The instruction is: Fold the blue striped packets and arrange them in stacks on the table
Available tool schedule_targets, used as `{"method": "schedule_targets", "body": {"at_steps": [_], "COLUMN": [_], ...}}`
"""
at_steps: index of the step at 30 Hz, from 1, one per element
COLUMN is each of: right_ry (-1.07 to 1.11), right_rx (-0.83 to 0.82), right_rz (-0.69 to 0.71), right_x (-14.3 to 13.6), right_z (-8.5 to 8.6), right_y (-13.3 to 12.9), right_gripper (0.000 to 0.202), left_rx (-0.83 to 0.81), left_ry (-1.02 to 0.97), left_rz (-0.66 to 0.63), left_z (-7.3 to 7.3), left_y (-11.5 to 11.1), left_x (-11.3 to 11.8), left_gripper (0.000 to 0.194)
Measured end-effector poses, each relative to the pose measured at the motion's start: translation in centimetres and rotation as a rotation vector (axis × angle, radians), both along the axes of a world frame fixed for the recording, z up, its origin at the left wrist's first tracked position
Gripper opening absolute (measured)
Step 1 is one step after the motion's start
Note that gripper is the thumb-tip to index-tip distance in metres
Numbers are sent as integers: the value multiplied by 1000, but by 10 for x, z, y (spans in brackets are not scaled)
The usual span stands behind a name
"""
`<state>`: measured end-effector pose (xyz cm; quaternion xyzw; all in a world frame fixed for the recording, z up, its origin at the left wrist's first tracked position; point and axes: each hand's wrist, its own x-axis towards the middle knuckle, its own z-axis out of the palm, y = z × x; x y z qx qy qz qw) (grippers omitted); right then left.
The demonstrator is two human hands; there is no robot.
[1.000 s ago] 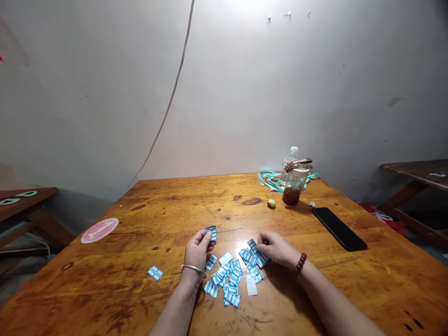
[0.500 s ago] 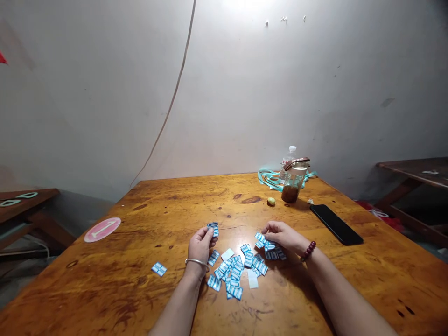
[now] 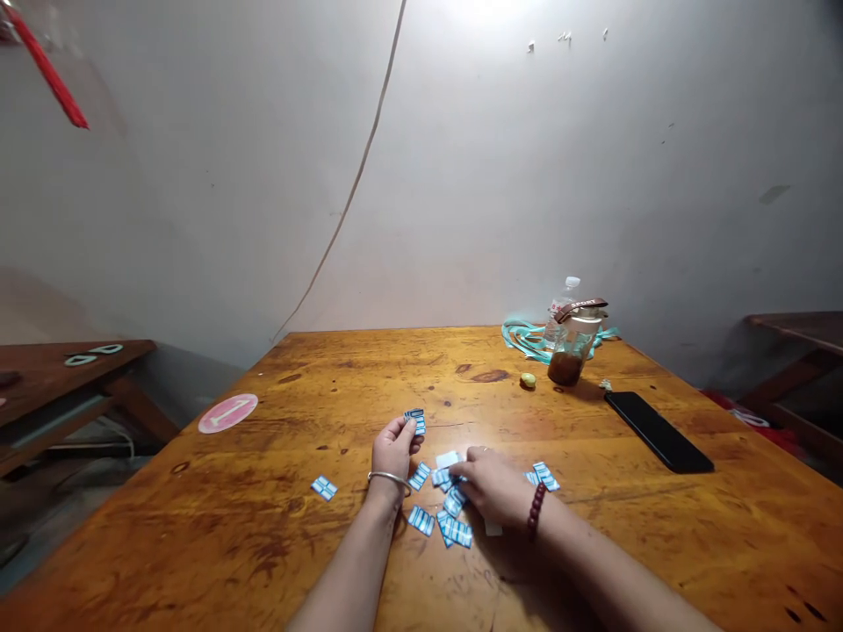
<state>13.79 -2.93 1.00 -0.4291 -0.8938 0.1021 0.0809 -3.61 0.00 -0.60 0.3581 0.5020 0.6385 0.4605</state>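
Observation:
My left hand point(image 3: 395, 446) pinches a few small blue-and-white striped cards point(image 3: 416, 421) between thumb and fingers, just above the table. My right hand point(image 3: 493, 483) is over the loose pile, its fingers bent down around several similar cards point(image 3: 443, 477) that look slightly blurred. Part of the pile lies hidden beneath this hand. More cards point(image 3: 456, 529) lie in front of it, and one card point(image 3: 421, 520) rests near my left wrist. To the left, a single card point(image 3: 324, 488) lies apart. A couple of cards point(image 3: 545, 476) sit beyond my right wrist.
On the wooden table point(image 3: 369, 377) are a black phone point(image 3: 659, 432) at right, a cup with brown liquid point(image 3: 572, 355), a clear plastic bottle point(image 3: 557, 316), turquoise straps point(image 3: 520, 338) and a small yellowish object point(image 3: 528, 380). A pink round sticker point(image 3: 227, 413) is at left.
My right hand has moved left from the right side of the pile onto its middle, covering many cards. My left hand keeps its cards. The view has shifted leftward.

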Motion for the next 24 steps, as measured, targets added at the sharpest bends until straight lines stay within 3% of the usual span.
{"method": "schedule_targets", "body": {"at_steps": [6,10,17,24], "right_ry": [-84,70,139,465], "right_rx": [-36,-39,-36,-86], "right_rz": [-139,-222,-63,-137], "right_x": [24,19,-1,3], "right_z": [5,6,-4,-1], "right_y": [18,17,8,8], "right_gripper": [29,21,20,14], "left_rx": [6,4,-22,-37], "left_ry": [3,6,16,10], "left_rz": [-30,-41,-55,-91], "left_z": [0,-1,-2,-1], "left_y": [-2,-3,-4,-7], "left_x": [2,3,5,9], "left_gripper": [26,24,26,25]}}
